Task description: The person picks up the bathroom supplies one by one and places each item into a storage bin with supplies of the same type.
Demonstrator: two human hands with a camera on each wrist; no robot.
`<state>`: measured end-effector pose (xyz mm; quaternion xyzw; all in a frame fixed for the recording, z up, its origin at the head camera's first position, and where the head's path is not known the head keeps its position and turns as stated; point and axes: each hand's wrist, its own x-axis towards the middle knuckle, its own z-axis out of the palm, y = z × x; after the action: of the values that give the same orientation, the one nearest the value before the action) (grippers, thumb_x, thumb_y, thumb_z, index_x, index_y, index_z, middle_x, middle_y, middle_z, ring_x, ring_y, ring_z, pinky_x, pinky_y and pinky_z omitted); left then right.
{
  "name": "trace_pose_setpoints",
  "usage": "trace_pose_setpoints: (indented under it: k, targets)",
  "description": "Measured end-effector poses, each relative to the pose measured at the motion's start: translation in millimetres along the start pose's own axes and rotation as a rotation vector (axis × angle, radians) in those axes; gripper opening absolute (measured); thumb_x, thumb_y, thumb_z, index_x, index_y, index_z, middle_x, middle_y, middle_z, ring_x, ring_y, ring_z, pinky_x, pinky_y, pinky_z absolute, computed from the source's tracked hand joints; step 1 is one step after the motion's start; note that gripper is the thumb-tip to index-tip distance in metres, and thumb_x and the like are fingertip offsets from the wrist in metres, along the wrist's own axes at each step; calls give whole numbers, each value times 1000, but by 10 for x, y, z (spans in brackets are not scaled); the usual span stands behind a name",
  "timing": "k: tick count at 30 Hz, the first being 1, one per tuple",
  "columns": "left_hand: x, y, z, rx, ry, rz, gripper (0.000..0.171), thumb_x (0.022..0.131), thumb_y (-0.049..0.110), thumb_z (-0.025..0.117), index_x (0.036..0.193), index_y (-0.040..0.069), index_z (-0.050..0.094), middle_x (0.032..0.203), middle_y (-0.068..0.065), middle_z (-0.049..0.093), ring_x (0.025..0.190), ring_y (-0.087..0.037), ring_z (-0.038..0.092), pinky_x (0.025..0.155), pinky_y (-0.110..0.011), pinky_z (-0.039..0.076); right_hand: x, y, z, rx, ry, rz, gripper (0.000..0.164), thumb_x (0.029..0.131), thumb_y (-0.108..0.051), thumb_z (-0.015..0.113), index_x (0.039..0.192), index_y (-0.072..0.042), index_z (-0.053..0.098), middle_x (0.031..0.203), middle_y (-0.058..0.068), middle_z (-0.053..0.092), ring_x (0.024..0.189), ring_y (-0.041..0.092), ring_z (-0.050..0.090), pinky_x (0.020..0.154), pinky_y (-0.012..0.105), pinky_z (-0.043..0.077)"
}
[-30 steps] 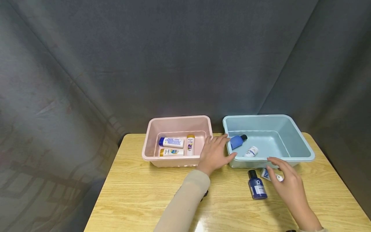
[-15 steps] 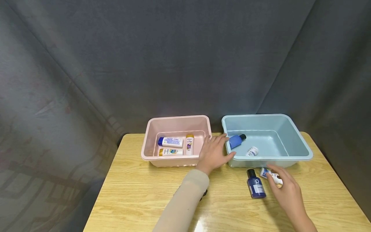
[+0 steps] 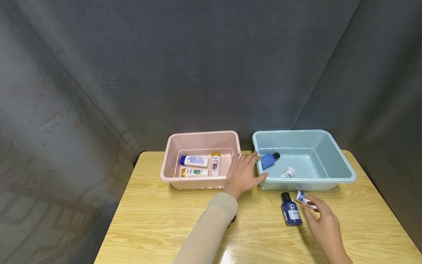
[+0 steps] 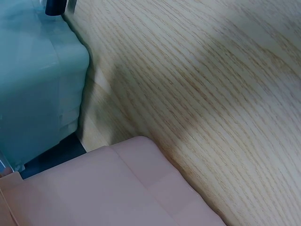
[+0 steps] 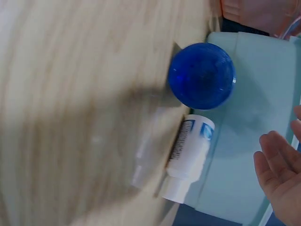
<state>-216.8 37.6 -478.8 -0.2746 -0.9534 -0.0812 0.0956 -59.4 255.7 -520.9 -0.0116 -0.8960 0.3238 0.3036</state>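
Observation:
In the head view my left hand (image 3: 243, 174) lies across the neighbouring rims of a pink bin (image 3: 202, 179) and a light blue bin (image 3: 306, 180), fingers spread. My right hand (image 3: 324, 223) is over a small white bottle (image 3: 301, 197) with a blue-marked label, lying on the table before the blue bin. Its thumb and fingers are parted over the bottle. In the right wrist view the right hand's fingers (image 5: 277, 157) look loose and apart from the white bottle (image 5: 189, 146). A dark blue bottle (image 3: 292, 212) with a black cap lies just left of it.
Inside the pink bin are a white bottle with a blue cap (image 3: 194, 161) and two yellow-capped white bottles (image 3: 195, 172). The blue bin contains a blue bottle (image 3: 267, 160) and a small white bottle (image 3: 288, 172). A grey curtain (image 3: 211, 66) hangs behind the wooden table (image 3: 158, 220).
My right hand has moved down and slightly left, closer over the white bottle on the table. The small white bottle in the blue bin has rolled slightly. My left hand stays on the rims.

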Motion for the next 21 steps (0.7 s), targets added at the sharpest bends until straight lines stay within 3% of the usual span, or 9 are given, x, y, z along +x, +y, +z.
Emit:
trace_pose_setpoints:
  k: [10,16,21]
  targets:
    - [3,-2,20,8,9,3,69,92,73,37,145,30,48,155,9,38,136,-15,42,119,-47,19,-137,58,62,0,-76,76,36,81,1,75,116,-2,67,108,16,68,91,-3,53,77,9,42]
    - [0,1,18,12,4,1,69,92,73,36,145,30,48,156,10,37,137,-15,42,119,-47,18,-211,63,107,-41,-152,156,37,86,-8,75,122,-5,66,116,18,66,92,20,61,73,12,45]
    - [3,5,12,12,1,-1,69,92,73,37,145,30,48,155,9,38,137,-15,42,119,-47,18,-258,53,144,-46,-175,187,38,88,-10,74,124,-3,65,117,20,66,92,35,64,70,27,53]
